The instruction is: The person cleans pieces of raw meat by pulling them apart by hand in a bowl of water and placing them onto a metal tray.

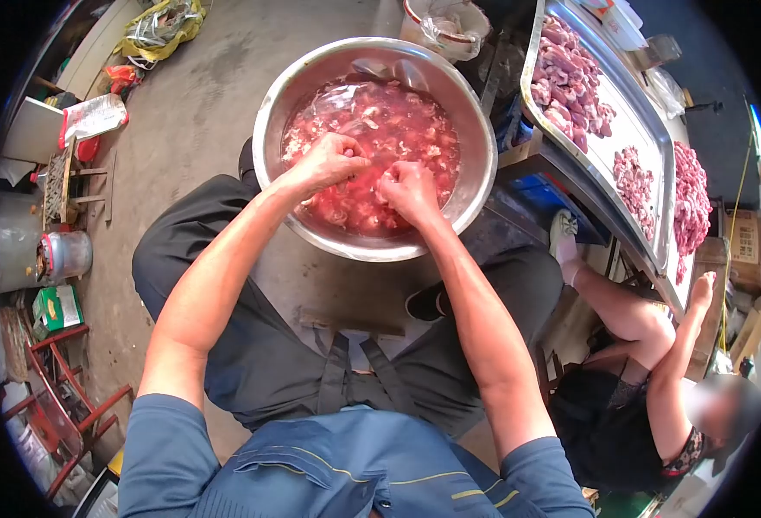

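Note:
A wide metal basin stands in front of my knees. Reddish water fills much of it, and many small pieces of raw meat lie in the liquid. My left hand is over the basin's middle with its fingers curled into a pinch; whatever is between them is too small to name. Just to its right, my right hand hangs low at the water, fingers closed and pointing inward. The fingertips of that hand are partly hidden, so its contents cannot be made out. The two hands are apart.
To the right, a metal tray on a table bears heaps of raw meat. More meat is piled beyond its edge. A person sits at lower right. A white bucket stands behind the basin; a red chair frame is left.

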### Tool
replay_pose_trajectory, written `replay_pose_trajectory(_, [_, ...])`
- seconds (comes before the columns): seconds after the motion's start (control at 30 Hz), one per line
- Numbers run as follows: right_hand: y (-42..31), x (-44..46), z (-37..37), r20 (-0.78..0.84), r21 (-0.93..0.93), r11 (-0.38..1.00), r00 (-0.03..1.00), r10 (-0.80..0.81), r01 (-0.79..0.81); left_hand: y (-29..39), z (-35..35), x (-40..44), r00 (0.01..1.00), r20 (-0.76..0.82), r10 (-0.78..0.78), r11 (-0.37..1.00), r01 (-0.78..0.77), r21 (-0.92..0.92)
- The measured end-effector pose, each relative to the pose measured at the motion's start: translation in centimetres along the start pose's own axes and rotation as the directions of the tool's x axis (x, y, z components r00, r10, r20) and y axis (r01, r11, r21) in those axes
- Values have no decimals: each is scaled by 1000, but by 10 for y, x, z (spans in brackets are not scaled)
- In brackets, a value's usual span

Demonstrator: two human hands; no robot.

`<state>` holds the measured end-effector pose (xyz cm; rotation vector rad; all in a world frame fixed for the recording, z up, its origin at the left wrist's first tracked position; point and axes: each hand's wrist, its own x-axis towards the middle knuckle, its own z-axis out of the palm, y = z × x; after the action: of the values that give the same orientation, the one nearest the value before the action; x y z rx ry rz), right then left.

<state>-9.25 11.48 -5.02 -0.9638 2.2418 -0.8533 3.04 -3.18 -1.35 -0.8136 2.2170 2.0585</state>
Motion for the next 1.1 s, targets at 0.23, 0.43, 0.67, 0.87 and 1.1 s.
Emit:
replay_pose_trajectory(0.23, [-14, -11, -16, 33, 673, 738, 999, 34, -48, 0, 10, -2, 986, 166, 18, 992, -38, 120])
replay_pose_trajectory(0.43, [-19, -11, -20, -54, 648, 760, 999, -9, 42, 7, 14, -3, 990, 134, -46, 995, 57, -85])
replay_pose_trajectory(0.67, [-23, -11, -24, -127, 716, 695, 991, 33, 68, -2, 21, 0, 992, -26, -125, 966, 116, -232])
replay_pose_trajectory(0.87, [-31, -17, -21, -270, 555, 816, 963, -12, 165, 2, 41, -10, 987, 106, -121, 845, 158, -511])
replay_pose_trajectory(1.1, [-25, -13, -17, -191, 649, 746, 981, -26, 146, 4, 39, -9, 1000, -14, -9, 865, 1, -501])
